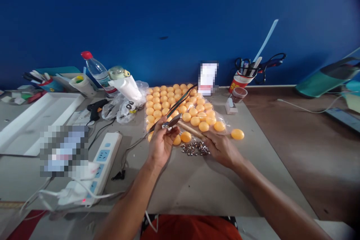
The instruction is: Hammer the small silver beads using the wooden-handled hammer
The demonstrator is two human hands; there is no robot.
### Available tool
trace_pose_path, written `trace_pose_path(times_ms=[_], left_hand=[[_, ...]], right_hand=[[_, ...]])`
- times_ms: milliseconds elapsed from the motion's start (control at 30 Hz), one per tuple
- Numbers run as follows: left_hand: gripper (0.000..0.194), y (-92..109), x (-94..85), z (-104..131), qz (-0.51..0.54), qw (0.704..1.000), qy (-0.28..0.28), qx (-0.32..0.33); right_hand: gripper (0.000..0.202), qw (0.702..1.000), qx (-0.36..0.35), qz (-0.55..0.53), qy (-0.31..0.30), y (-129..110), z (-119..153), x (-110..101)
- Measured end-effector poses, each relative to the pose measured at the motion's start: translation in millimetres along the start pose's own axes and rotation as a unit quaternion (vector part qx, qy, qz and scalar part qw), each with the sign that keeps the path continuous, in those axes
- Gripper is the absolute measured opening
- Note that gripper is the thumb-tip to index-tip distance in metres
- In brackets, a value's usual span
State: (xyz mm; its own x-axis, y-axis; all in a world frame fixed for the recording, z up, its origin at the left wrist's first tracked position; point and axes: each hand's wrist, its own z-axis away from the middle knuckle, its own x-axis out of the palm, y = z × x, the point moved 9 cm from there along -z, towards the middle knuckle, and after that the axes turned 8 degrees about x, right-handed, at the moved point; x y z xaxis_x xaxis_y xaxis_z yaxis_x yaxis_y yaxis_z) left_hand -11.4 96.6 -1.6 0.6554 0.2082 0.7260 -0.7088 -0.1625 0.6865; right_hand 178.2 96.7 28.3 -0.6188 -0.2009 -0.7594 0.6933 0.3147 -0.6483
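My left hand (161, 146) is raised over the table, its thumb and fingers closed on a small shiny metal piece (165, 125). In my right hand (221, 146) is the wooden handle of what looks like a small hammer (191, 129). Its dark, pointed head reaches the metal piece in my left hand; whether they touch I cannot tell. Below and between my hands lies a pile of small shiny metal pieces (196, 149). Behind them, rows of orange balls (165, 99) lie under clear plastic, with one loose orange ball (237, 134) to the right.
A dark striped strip (180, 102) crosses the balls. A power strip (102, 161), glue gun (96, 109) and white tray (17, 125) stand left. A bottle (97, 69) and plastic bags are behind. A phone (207, 78) and red cup of tools (241, 80) stand near the wall.
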Motion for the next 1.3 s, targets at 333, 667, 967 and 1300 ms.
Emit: trace_pose_path(times_ms=[333,667,967,1300], left_hand=[[0.047,-0.1,-0.3,0.8,-0.014,1.0,0.001,-0.004],[0.048,0.0,0.4,0.9,-0.013,1.0,-0.011,-0.004],[0.042,0.8,-3.0,0.0,0.002,1.0,-0.01,-0.006],[0.041,1.4,-0.6,0.8,0.005,1.0,-0.015,-0.013]], right_hand=[[0.023,1.0,0.009,-0.022,0.004,0.4,0.6,-2.9],[0.023,0.999,0.014,-0.039,0.009,1.6,-0.2,-2.3],[0.026,0.999,0.013,-0.044,0.02,3.2,-0.9,-5.3],[0.027,0.999,0.014,-0.047,0.013,0.9,0.7,-4.0]])
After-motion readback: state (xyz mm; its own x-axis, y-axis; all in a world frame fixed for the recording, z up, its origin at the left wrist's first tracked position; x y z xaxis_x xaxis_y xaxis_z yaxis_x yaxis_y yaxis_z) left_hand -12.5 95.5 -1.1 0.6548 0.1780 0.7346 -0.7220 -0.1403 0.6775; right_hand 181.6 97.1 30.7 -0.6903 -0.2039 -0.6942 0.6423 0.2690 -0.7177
